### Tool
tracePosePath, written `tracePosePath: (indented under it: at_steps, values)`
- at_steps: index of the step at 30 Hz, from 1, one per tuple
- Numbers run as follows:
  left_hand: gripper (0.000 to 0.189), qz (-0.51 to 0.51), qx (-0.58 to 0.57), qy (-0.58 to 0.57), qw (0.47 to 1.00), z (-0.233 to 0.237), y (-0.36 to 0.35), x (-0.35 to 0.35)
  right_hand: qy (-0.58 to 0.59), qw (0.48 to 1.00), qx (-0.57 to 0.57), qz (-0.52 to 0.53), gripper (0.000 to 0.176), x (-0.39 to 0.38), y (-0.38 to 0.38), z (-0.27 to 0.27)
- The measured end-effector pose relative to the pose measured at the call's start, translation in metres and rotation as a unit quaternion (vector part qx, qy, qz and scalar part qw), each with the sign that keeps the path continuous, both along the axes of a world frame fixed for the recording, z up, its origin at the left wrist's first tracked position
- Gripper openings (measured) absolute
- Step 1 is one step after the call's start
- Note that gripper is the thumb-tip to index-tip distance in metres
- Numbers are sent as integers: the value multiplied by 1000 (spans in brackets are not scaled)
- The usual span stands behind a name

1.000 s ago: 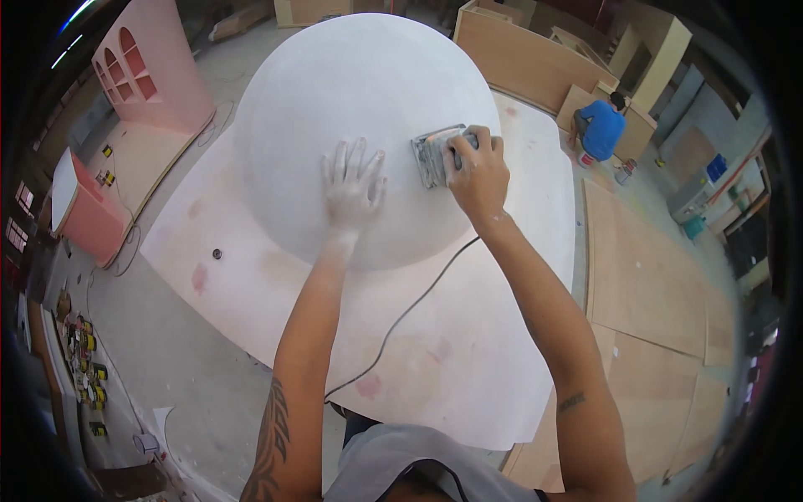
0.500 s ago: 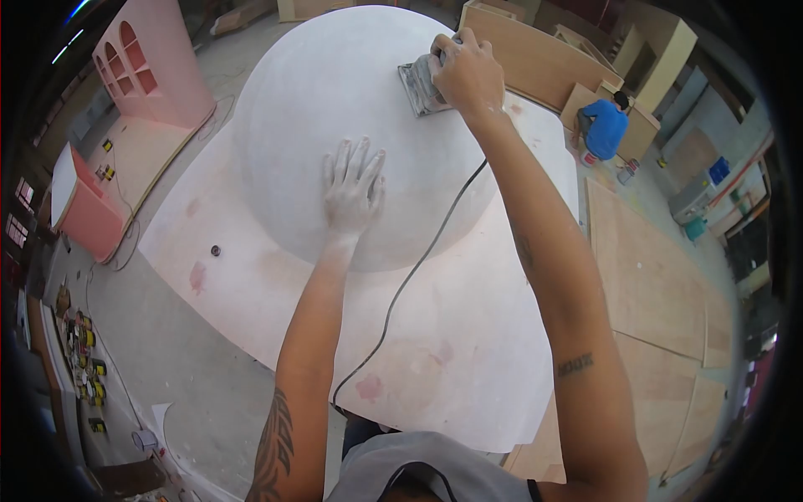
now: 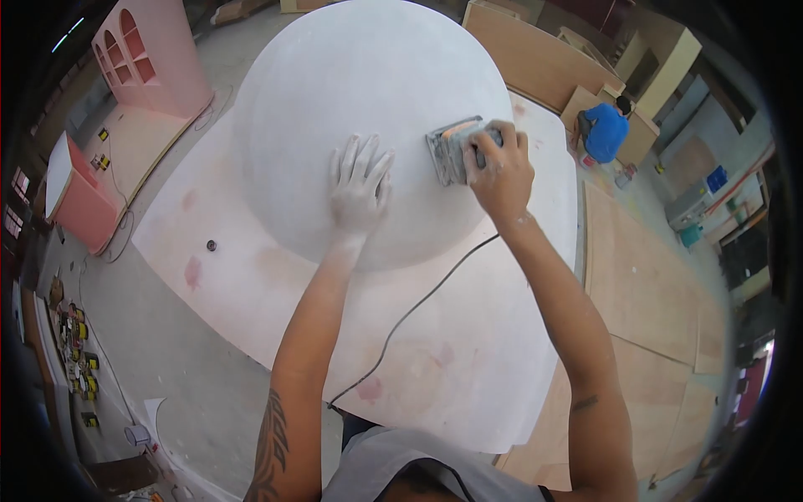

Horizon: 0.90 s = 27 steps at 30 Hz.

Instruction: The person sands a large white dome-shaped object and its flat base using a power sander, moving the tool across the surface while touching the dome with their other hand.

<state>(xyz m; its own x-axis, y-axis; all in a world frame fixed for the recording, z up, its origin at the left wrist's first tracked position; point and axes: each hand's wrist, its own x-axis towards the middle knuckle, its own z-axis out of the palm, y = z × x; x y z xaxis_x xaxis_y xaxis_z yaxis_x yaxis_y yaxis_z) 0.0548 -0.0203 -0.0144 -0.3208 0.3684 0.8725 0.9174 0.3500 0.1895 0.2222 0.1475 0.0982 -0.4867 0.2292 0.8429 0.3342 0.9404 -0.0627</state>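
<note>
A large white dome [image 3: 335, 84] rises from a white board [image 3: 468, 368] in front of me. My left hand [image 3: 361, 188], coated with pale dust, lies flat on the dome's near face with its fingers spread. At the dome's right side, my right hand [image 3: 504, 171] grips a dusty electric sander [image 3: 456, 151]. The sander's square pad rests against the curved surface. From it a black cord [image 3: 401, 322] runs down across the board toward my body. The pad's underside is hidden.
A small dark round piece [image 3: 211, 246] lies on the board's left part. Pink cabinetry [image 3: 155, 67] stands at far left. Several power tools [image 3: 84, 360] sit along the lower left. A person in a blue shirt [image 3: 606, 132] crouches at right, beyond plywood sheets [image 3: 644, 268].
My right hand and the sander have come down from the dome's upper right to its lower right side. The cord has shifted with them. My left hand stays nearly in place.
</note>
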Motion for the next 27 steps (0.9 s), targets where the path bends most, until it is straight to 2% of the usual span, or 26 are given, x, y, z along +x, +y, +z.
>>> tracePosePath:
  at_steps: [8, 12, 14, 20, 23, 27]
  values:
    - [41, 8, -18, 17, 1000, -4, -1, -4, -12, 999, 19, -42, 11, -85, 36, 85]
    - [43, 3, -23, 28, 999, -4, 1, -4, -8, 998, 2, -57, 10, -78, 24, 80]
    - [43, 12, -15, 29, 999, -7, 1, -4, 9, 1000, 10, -21, 8, -58, 9, 58]
    - [41, 17, 1, 47, 999, -9, 6, -6, 23, 1000, -14, -6, 9, 1, -17, -16]
    - [40, 16, 4, 40, 999, -8, 6, -3, 28, 1000, -11, -9, 11, 4, -9, -15]
    - [41, 21, -17, 35, 999, -8, 4, 1, 34, 999, 0, -37, 11, -23, 10, 17]
